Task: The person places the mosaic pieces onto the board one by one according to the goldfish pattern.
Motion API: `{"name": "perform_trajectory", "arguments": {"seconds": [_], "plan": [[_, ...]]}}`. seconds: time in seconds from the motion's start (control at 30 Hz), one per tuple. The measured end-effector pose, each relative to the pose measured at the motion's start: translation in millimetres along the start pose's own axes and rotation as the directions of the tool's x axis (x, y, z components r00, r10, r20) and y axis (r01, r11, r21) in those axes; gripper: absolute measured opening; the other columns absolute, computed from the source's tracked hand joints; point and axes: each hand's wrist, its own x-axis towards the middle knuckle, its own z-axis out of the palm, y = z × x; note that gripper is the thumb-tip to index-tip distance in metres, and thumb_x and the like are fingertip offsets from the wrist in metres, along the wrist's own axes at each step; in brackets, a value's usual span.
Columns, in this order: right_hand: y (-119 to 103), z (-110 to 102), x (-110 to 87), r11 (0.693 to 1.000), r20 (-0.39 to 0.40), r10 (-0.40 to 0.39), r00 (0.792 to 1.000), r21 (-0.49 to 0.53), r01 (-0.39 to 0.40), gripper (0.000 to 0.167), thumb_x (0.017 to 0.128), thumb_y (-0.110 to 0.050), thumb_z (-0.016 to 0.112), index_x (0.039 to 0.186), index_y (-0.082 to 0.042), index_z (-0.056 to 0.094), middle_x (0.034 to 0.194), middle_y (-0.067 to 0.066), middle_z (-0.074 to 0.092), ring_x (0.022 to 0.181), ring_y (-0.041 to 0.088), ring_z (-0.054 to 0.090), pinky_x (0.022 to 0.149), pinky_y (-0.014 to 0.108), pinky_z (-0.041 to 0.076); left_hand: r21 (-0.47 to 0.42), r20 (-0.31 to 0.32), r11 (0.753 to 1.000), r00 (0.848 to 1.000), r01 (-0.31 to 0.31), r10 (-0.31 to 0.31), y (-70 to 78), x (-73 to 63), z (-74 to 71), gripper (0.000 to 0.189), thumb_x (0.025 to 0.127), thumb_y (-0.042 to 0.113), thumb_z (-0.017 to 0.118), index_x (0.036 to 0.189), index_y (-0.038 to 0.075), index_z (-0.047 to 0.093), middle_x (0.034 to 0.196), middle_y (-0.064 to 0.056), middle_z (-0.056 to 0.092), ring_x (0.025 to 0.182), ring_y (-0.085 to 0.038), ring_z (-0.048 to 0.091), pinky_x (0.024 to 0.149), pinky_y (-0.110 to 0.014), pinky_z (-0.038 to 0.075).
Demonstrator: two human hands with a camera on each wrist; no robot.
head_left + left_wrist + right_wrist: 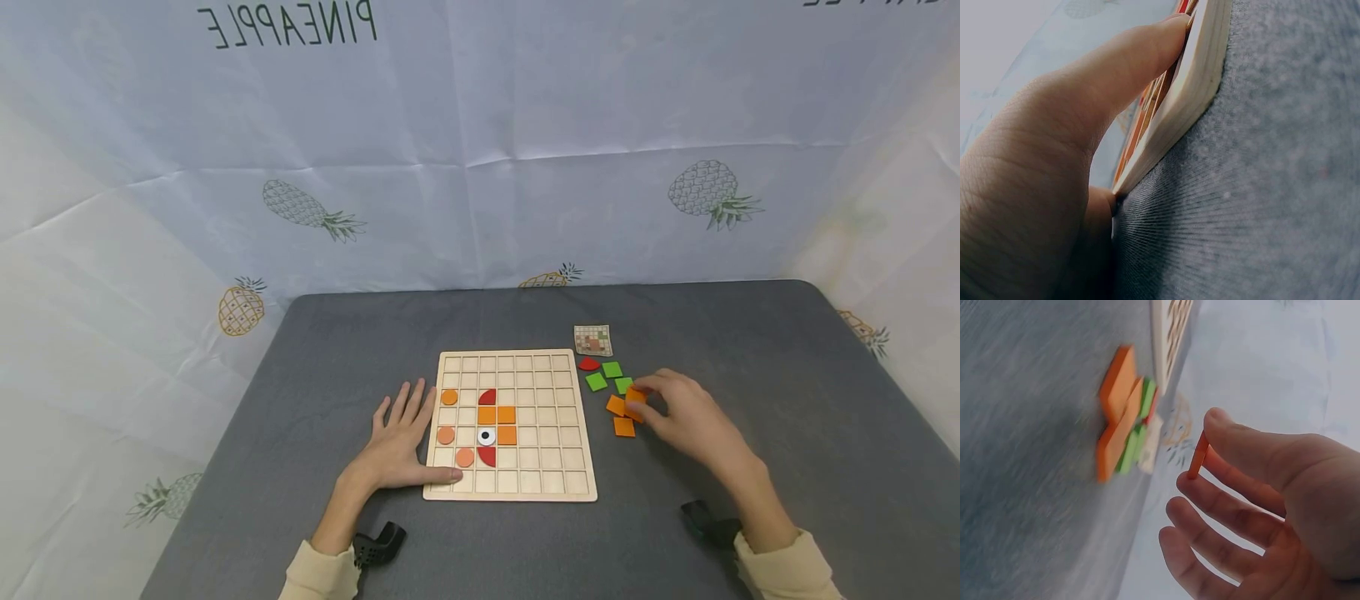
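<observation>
My right hand (690, 421) pinches an orange square tile (1198, 456) between thumb and fingertip, held up off the table in the right wrist view. Below it lie other orange square tiles (624, 427). My left hand (399, 446) is spread along the left side of a wooden grid board (544, 458), its thumb lying over the near edge area. On the board are an orange disc (448, 397), two salmon discs (446, 435), two red quarter-round pieces (487, 397), several orange squares (507, 435) and a white disc with a black dot (486, 436).
Right of the board lie green square tiles (596, 382) and a red piece (588, 363). A small patterned card (592, 340) is behind them. The grey table (360, 333) ends against a pineapple-print cloth (465, 217). Black wrist-worn devices (381, 543) sit by both sleeves.
</observation>
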Motion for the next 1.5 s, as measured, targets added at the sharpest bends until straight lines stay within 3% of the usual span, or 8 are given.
{"name": "perform_trajectory", "arguments": {"seconds": [0.43, 0.77, 0.97, 1.27, 1.5], "plan": [[-42, 13, -0.9, 0.986, -0.042, -0.154, 0.987, 0.058, 0.156, 0.021, 0.092, -0.013, 0.087, 0.111, -0.006, 0.083, 0.103, 0.006, 0.076, 0.088, 0.018, 0.066, 0.074, 0.037, 0.057, -0.004, -0.003, 1.0, 1.0, -0.003, 0.003, 0.4, -0.6, 0.2, 0.14, 0.075, 0.072, 0.081, 0.174, 0.002, 0.012, 0.182, -0.027, 0.002, 0.17, -0.052, -0.002, 0.129, -0.076, -0.001], [-72, 23, 4.5, 0.975, -0.023, -0.22, 0.975, 0.037, 0.221, 0.019, 0.09, -0.011, 0.088, 0.108, -0.007, 0.082, 0.098, 0.001, 0.076, 0.093, 0.021, 0.068, 0.079, 0.037, 0.058, 0.014, 0.013, 1.0, 1.0, 0.002, -0.002, 0.9, -1.1, -1.5, 0.14, 0.076, 0.072, 0.081, 0.175, 0.003, 0.01, 0.183, -0.026, 0.001, 0.17, -0.052, -0.001, 0.129, -0.077, 0.002], [-87, 33, 5.3, 0.969, 0.009, -0.241, 0.97, 0.062, 0.24, 0.02, 0.091, -0.015, 0.088, 0.109, -0.007, 0.083, 0.102, 0.003, 0.078, 0.094, 0.021, 0.07, 0.082, 0.036, 0.062, 0.001, -0.005, 1.0, 1.0, -0.008, 0.008, 0.8, -0.9, 0.0, 0.14, 0.075, 0.073, 0.081, 0.174, 0.002, 0.012, 0.182, -0.027, 0.003, 0.169, -0.053, -0.001, 0.129, -0.077, 0.001], [-110, 49, 7.9, 0.961, 0.016, -0.274, 0.962, 0.053, 0.273, 0.021, 0.091, -0.019, 0.089, 0.108, -0.009, 0.084, 0.1, 0.001, 0.078, 0.089, 0.017, 0.069, 0.076, 0.028, 0.058, 0.01, -0.003, 1.0, 1.0, 0.001, -0.001, 0.0, -0.3, -0.2, 0.14, 0.075, 0.072, 0.081, 0.174, 0.001, 0.012, 0.183, -0.026, 0.003, 0.17, -0.052, -0.001, 0.129, -0.076, 0.001], [-124, 64, 8.3, 0.962, 0.069, -0.267, 0.961, 0.087, 0.261, 0.022, 0.09, -0.019, 0.089, 0.109, -0.008, 0.085, 0.099, 0.001, 0.078, 0.087, 0.014, 0.066, 0.074, 0.026, 0.056, 0.02, 0.008, 1.0, 1.0, 0.007, -0.007, -0.1, -0.1, 0.3, 0.139, 0.076, 0.073, 0.08, 0.175, 0.003, 0.011, 0.183, -0.025, 0.001, 0.17, -0.051, -0.002, 0.13, -0.076, 0.001]]}}
